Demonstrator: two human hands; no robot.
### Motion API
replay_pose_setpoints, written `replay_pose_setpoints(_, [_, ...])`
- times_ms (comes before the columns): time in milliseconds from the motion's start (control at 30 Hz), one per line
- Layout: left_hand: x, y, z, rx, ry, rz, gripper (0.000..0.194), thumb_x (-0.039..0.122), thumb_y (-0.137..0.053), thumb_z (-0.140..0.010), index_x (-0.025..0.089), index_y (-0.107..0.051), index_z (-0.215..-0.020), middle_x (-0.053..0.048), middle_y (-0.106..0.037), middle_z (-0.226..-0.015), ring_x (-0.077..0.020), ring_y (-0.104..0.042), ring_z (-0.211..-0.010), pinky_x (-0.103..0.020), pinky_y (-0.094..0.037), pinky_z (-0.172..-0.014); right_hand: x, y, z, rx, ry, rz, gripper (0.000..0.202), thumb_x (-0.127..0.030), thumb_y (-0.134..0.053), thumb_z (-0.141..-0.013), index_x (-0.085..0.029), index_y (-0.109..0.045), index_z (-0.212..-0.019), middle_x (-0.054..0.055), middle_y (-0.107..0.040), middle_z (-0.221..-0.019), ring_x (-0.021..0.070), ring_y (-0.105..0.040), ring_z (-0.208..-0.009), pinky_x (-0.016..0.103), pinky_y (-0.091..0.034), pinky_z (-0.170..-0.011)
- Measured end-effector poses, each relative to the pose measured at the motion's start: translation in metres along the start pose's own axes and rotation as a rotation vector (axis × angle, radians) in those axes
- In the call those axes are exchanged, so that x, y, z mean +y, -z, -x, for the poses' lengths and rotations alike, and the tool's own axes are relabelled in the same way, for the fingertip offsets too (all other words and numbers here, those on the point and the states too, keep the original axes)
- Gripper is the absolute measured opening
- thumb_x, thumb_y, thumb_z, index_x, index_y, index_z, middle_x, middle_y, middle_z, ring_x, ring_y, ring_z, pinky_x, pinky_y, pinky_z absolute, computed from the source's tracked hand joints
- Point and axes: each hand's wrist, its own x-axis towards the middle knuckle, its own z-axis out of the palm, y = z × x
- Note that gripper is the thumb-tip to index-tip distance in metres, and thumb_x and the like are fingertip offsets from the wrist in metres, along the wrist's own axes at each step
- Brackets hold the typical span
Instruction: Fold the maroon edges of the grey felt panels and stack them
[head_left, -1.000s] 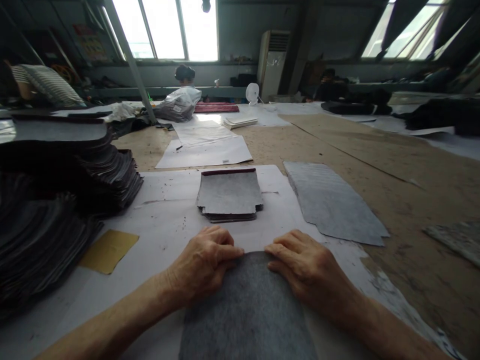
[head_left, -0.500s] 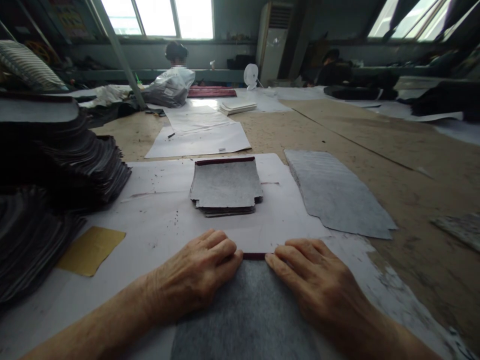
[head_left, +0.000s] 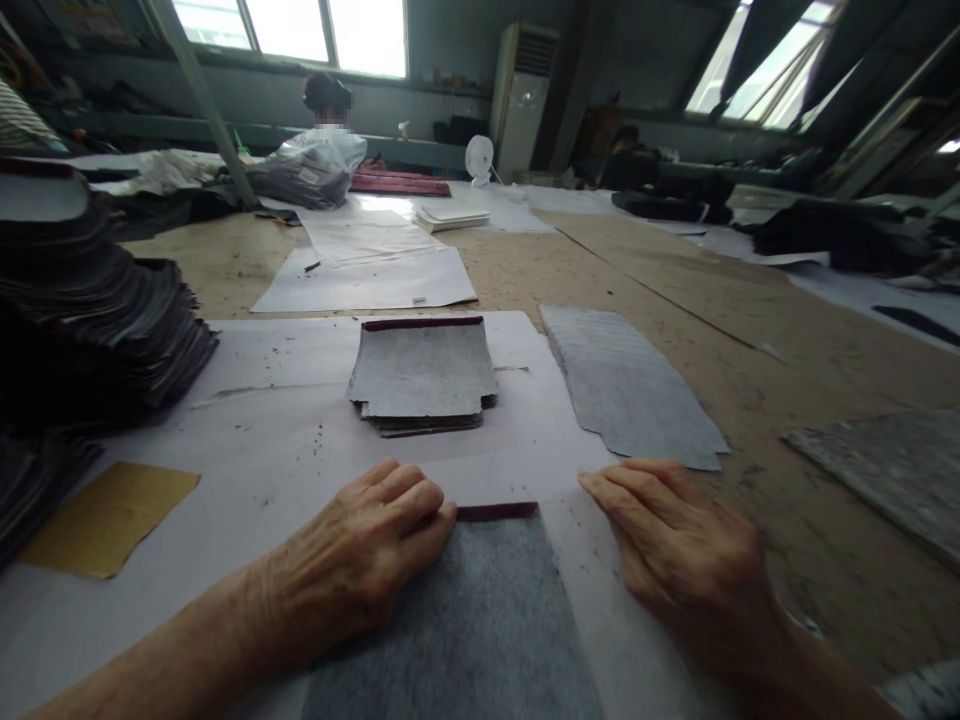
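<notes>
Your left hand (head_left: 356,550) presses the top-left corner of the grey felt-like panel with a dark maroon folded edge (head_left: 457,620); whether its fingers pinch it, I cannot tell. The panel lies before you, long axis running away from you (maroon edge farthest). Your right hand (head_left: 679,540) is off it, fingers together.

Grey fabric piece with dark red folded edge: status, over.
Left hand pressing grey fabric piece near its dark red edge. Right hand off it, to the right. Nothing visible blocking the edge's right end.
</notes>
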Motion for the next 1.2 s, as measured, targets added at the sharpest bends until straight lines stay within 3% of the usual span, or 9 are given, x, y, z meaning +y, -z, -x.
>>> replay_pose_setpoints(167, [0.000,-0.001,-0.001,-0.011,-0.006,-0.024,0.028,0.009,-0.030,-0.090,0.009,-0.052,-0.107,-0.009,-0.052,-0.086,-0.0182,-0.045,-0.077,-0.036,-0.043,-0.069,-0.035,-0.003,-0.021,0.000,-0.027,-0.148,0.028,0.001,-0.041,-0.079,-0.007,-0.065,-0.091,0.011,-0.063,-0.086,0.0219,-0.055,-0.082,0.037,-0.049,-0.071])
replay_pose_setpoints(267, [-0.001,-0.004,0.001,0.006,0.006,0.002,0.027,0.009,-0.032,-0.090,0.009,-0.052,-0.108,-0.008,-0.052,-0.086,-0.0177,-0.044,-0.077,-0.035,-0.042,-0.069,-0.044,-0.008,-0.023,-0.009,-0.023,-0.227,0.027,0.000,-0.041,-0.079,-0.006,-0.064,-0.093,0.011,-0.062,-0.086,0.0221,-0.055,-0.081,0.038,-0.049,-0.069])
replay_pose_setpoints(433, [-0.003,-0.006,0.002,0.020,0.002,0.056,0.027,0.006,-0.032,-0.088,0.008,-0.052,-0.107,-0.008,-0.051,-0.087,-0.0183,-0.043,-0.077,-0.036,-0.041,-0.069,-0.028,-0.009,-0.014,-0.056,-0.087,-0.268,0.016,-0.006,-0.053,-0.080,-0.008,-0.061,-0.094,0.010,-0.059,-0.086,0.0195,-0.053,-0.080,0.035,-0.048,-0.068])
replay_pose_setpoints(600, [-0.002,-0.007,0.002,0.087,0.016,0.044,0.026,0.005,-0.035,-0.086,0.009,-0.054,-0.103,-0.008,-0.052,-0.085,-0.0180,-0.044,-0.075,-0.035,-0.040,-0.067,-0.023,-0.013,-0.027,-0.133,0.062,-0.322,0.015,-0.011,-0.051,-0.084,-0.009,-0.061,-0.096,0.009,-0.060,-0.088,0.0193,-0.051,-0.081,0.034,-0.046,-0.069])
replay_pose_setpoints(800, [-0.002,-0.006,-0.001,0.073,0.021,0.016,0.026,0.005,-0.035,-0.085,0.010,-0.055,-0.100,-0.008,-0.054,-0.082,-0.0184,-0.046,-0.074,-0.035,-0.039,-0.066,-0.010,-0.030,-0.040,-0.270,0.190,-0.379,0.022,-0.018,-0.045,-0.090,-0.013,-0.061,-0.075,0.004,-0.055,-0.069,0.0141,-0.046,-0.066,0.027,-0.039,-0.059])
replay_pose_setpoints(933, [-0.001,-0.004,-0.002,0.064,0.006,-0.007,0.025,0.007,-0.035,-0.086,0.011,-0.057,-0.097,-0.007,-0.055,-0.080,-0.0177,-0.047,-0.073,-0.035,-0.038,-0.065,0.003,-0.041,-0.032,-0.158,0.017,-0.241,0.028,-0.022,-0.043,-0.091,-0.015,-0.056,-0.067,0.003,-0.052,-0.063,0.0138,-0.047,-0.062,0.026,-0.038,-0.058])
replay_pose_setpoints(1067, [-0.001,-0.006,-0.001,0.104,0.032,-0.027,0.024,0.008,-0.036,-0.085,0.012,-0.057,-0.096,-0.007,-0.055,-0.080,-0.0174,-0.049,-0.072,-0.035,-0.037,-0.066,0.009,-0.035,-0.025,-0.062,-0.216,-0.171,0.024,-0.019,-0.041,-0.092,-0.016,-0.053,-0.071,0.003,-0.054,-0.066,0.0131,-0.051,-0.064,0.025,-0.041,-0.060])
replay_pose_setpoints(1200, [0.000,-0.006,0.000,0.144,0.029,-0.014,0.023,0.007,-0.038,-0.083,0.012,-0.057,-0.096,-0.007,-0.055,-0.080,-0.0175,-0.049,-0.071,-0.035,-0.037,-0.065,0.000,-0.021,-0.021,-0.004,-0.196,-0.212,0.010,-0.018,-0.049,-0.087,-0.016,-0.058,-0.084,0.004,-0.058,-0.077,0.0153,-0.054,-0.074,0.028,-0.045,-0.067])
